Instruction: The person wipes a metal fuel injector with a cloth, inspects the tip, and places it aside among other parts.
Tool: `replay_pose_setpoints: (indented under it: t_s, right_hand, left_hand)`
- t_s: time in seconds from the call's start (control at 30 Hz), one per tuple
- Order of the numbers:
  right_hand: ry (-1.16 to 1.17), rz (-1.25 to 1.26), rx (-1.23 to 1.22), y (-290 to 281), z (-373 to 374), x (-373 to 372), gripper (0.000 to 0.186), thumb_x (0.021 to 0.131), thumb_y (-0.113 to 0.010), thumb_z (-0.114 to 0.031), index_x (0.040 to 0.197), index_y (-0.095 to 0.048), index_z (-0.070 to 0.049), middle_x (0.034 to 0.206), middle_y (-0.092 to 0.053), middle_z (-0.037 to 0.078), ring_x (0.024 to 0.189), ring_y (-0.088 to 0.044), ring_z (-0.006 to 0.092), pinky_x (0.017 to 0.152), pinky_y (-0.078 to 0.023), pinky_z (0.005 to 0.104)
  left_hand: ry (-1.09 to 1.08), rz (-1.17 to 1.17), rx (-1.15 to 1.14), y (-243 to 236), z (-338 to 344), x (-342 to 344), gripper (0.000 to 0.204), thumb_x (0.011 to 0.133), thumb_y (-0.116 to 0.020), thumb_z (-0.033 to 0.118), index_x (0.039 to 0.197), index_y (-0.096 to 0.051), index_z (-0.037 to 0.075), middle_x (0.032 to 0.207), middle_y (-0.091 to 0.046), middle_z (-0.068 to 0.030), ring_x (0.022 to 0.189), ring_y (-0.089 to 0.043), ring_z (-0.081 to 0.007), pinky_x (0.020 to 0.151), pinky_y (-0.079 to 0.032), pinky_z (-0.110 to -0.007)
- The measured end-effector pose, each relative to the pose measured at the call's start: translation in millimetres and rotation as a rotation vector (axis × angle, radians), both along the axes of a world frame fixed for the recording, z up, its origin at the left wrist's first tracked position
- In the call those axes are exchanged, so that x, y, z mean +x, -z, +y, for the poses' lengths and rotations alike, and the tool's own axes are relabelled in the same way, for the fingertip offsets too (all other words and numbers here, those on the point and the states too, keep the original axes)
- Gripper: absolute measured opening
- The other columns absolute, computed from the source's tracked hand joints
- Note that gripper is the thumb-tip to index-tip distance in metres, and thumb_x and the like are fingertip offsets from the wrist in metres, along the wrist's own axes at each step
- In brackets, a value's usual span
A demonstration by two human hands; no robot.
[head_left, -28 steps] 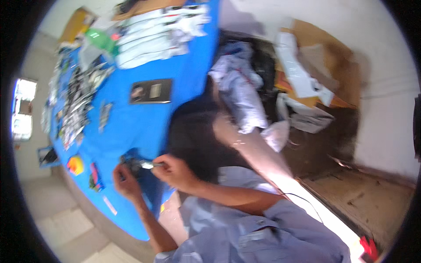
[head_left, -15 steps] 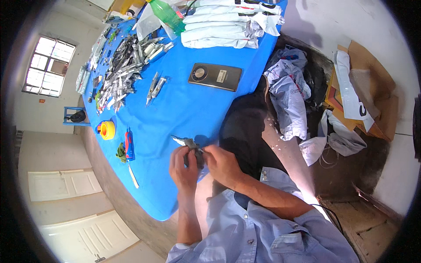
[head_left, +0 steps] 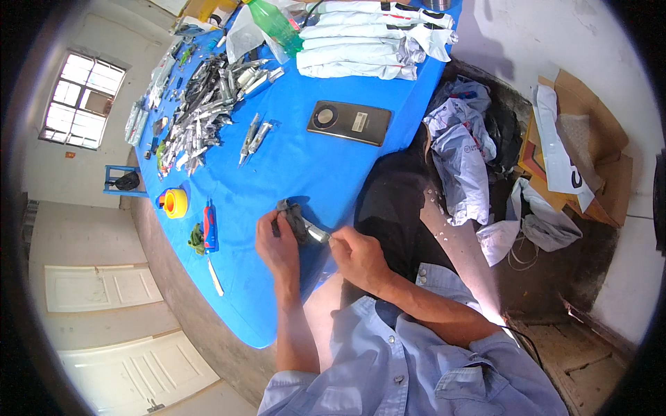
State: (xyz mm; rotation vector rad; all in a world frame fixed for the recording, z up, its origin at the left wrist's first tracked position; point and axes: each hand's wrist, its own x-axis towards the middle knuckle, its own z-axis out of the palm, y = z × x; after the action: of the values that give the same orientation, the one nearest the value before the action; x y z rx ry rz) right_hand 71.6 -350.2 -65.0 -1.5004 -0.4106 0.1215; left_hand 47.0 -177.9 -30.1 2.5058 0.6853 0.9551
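Above the near edge of the blue-covered table (head_left: 243, 291), my left hand (head_left: 279, 246) is closed on a crumpled dark grey cloth (head_left: 294, 218). From the cloth sticks out a slim silvery tube-like piece (head_left: 317, 233), its kind unclear. The fingers of my right hand (head_left: 359, 255) pinch this piece at its near end. Left of my hands lie a red-and-blue handled tool (head_left: 210, 227), a dark green rag (head_left: 196, 238) and a thin pale strip (head_left: 216, 277). Farther off, two slim silvery tube-like pieces (head_left: 254, 141) rest side by side.
A dark phone (head_left: 349, 123) lies to the right. Beyond are a large heap of silvery pieces (head_left: 201, 114), stacked white plastic packages (head_left: 361, 48) and a green bottle (head_left: 275, 28). A yellow tape roll (head_left: 176, 203) stands left. Plastic bags and a cardboard box (head_left: 603, 166) lie right.
My hands have moved apart, my right hand to the right and my left hand slightly left. The silvery piece now shows between them, and the cloth sits higher in my left hand.
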Motion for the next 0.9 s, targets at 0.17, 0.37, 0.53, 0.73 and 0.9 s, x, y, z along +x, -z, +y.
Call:
replay_pose_setpoints:
  t_s: [0.17,0.37,0.53,0.73,0.9]
  right_hand:
    - [-0.044,0.071,-0.002,-1.1,-0.9,1.2,0.013,0.099,-0.069,-0.012,0.094,-0.063,-0.001,0.072,-0.069,0.019,0.063,-0.073,0.0327,0.056,-0.054,0.0411]
    - [-0.065,0.127,-0.022,-0.6,-5.5,5.1,0.014,0.098,-0.067,-0.013,0.093,-0.063,-0.001,0.072,-0.069,0.02,0.064,-0.073,0.0355,0.058,-0.054,0.0433]
    - [-0.088,0.142,-0.1,3.9,-4.1,6.5,0.013,0.096,-0.063,-0.011,0.093,-0.064,0.001,0.078,-0.068,0.025,0.073,-0.073,0.0408,0.062,-0.054,0.0445]
    - [-0.149,0.142,-0.044,-2.1,-8.0,8.7,0.016,0.098,-0.062,-0.014,0.09,-0.057,-0.001,0.073,-0.065,0.025,0.072,-0.068,0.0472,0.061,-0.052,0.0533]
    - [-0.154,0.182,-0.042,5.1,-6.3,7.7,0.016,0.099,-0.06,-0.015,0.093,-0.063,-0.001,0.069,-0.064,0.022,0.064,-0.069,0.036,0.059,-0.052,0.0448]
  left_hand:
    - [-0.018,-0.012,-0.03,3.9,10.8,6.9,0.016,0.101,-0.069,0.013,0.106,-0.073,-0.002,0.092,-0.073,-0.0143,0.081,-0.069,-0.0226,0.076,-0.054,-0.037]
    - [-0.083,0.028,-0.215,-20.2,-2.5,-9.4,0.015,0.099,-0.072,0.012,0.106,-0.073,-0.002,0.089,-0.073,-0.0128,0.082,-0.067,-0.02,0.075,-0.053,-0.034]
    - [0.229,0.084,-0.033,-23.3,-51.6,-24.5,0.018,0.089,-0.077,0.002,0.105,-0.07,0.001,0.107,-0.072,-0.0169,0.091,-0.071,-0.0344,0.079,-0.058,-0.041]
    - [0.217,0.054,-0.009,-19.3,-48.7,-16.9,0.012,0.092,-0.073,-0.001,0.103,-0.069,-0.001,0.106,-0.071,-0.0181,0.096,-0.07,-0.0342,0.084,-0.057,-0.042]
    - [0.169,0.085,0.077,-17.2,-26.4,-2.4,0.011,0.094,-0.071,-0.001,0.104,-0.067,-0.001,0.106,-0.07,-0.0174,0.094,-0.069,-0.036,0.081,-0.057,-0.043]
